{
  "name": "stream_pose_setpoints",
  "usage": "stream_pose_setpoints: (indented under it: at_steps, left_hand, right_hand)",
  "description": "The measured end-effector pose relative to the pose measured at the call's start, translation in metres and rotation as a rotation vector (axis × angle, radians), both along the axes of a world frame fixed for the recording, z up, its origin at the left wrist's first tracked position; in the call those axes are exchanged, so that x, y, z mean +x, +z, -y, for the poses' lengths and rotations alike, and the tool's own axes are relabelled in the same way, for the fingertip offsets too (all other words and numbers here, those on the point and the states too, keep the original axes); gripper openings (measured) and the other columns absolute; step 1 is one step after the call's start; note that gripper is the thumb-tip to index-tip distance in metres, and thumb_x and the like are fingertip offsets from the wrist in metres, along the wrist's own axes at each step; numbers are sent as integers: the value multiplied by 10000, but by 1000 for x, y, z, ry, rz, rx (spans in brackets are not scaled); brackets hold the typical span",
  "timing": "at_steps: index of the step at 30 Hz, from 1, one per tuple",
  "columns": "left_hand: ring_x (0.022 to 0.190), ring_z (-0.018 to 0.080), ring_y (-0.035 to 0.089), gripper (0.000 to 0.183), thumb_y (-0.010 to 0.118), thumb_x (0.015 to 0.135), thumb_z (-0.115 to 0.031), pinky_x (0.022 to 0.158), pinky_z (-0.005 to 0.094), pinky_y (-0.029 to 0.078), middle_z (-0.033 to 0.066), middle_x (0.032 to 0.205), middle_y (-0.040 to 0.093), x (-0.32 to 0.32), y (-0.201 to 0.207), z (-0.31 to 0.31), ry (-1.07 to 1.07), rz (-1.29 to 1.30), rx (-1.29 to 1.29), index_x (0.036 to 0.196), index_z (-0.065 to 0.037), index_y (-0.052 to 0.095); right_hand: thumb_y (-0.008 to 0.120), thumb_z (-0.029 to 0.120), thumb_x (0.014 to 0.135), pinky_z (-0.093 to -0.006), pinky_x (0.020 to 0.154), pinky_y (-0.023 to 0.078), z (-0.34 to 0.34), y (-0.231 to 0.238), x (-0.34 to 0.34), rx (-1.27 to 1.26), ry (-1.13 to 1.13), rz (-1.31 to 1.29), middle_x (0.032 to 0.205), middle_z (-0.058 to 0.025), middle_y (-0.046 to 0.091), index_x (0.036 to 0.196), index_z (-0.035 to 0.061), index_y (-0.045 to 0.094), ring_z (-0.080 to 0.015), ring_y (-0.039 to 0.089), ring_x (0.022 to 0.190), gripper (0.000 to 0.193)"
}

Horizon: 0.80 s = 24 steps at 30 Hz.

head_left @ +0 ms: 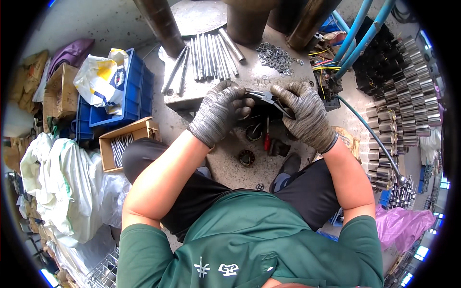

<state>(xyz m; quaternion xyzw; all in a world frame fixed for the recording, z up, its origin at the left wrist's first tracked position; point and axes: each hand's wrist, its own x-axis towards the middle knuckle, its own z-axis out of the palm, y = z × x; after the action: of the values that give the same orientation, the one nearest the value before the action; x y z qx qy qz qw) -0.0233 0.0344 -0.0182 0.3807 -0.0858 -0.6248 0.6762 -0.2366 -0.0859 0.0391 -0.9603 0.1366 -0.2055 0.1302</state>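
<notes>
My right hand, in a grey work glove, is closed round a pair of pliers with bare metal jaws. The jaws point left, to the fingertips of my left hand. That hand is gloved too, its thumb and fingers drawn together at the plier tips; what they hold is too small and covered to name. Both hands are above the front edge of a metal bench. Beyond my left hand lies a row of steel rods. A heap of small metal rings or clips lies beyond the pliers.
Dark thick posts rise behind the rods. Blue hoses and loose wires stand at the right, before stacked steel cylinders. At left are a blue crate and a carton of rods. A red-handled tool is below the bench.
</notes>
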Motion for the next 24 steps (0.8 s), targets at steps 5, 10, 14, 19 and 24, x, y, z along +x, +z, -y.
stream_pose_setpoints:
  at_steps: [5, 10, 14, 19, 24]
  left_hand:
    - [790, 227, 694, 206, 614, 992, -46, 654, 322, 614, 136, 951, 627, -1, 0, -1, 17, 23, 13, 1142, -20, 475]
    - [788, 231, 692, 193, 608, 987, -38, 666, 332, 613, 144, 948, 634, -2, 4, -2, 43, 43, 31, 1127, -14, 477]
    - [793, 232, 692, 190, 606, 984, -40, 662, 333, 609, 141, 947, 627, 1, 4, -2, 14, 17, 35, 1124, -13, 481]
    - [796, 234, 693, 190, 603, 986, -46, 661, 334, 608, 139, 952, 626, -1, 6, -4, 36, 38, 66, 1127, -13, 481]
    - [798, 236, 693, 183, 605, 987, -37, 657, 333, 609, 134, 955, 621, -3, 7, -5, 57, 36, 27, 1115, -25, 475]
  right_hand:
    - [693, 1, 666, -484, 941, 513, -2, 0, 2, -16, 15, -3, 1128, -181, 659, 1302, 70, 680, -399, 614, 1047, 640]
    - [697, 6, 665, -479, 946, 514, -2, -4, 2, -32, 6, 8, 1115, -185, 658, 1306, 73, 681, -397, 615, 1059, 645]
    - [697, 4, 663, -479, 940, 516, -4, -3, 3, -24, -4, -20, 1105, -184, 658, 1297, 71, 685, -399, 615, 1062, 638]
    - [687, 0, 665, -484, 919, 519, -6, -1, 4, -33, -15, -2, 1096, -177, 660, 1276, 67, 695, -400, 618, 1038, 615]
    - [677, 4, 674, -482, 921, 521, -7, -1, 4, -45, -8, -1, 1109, -179, 661, 1279, 70, 694, -399, 620, 1041, 608]
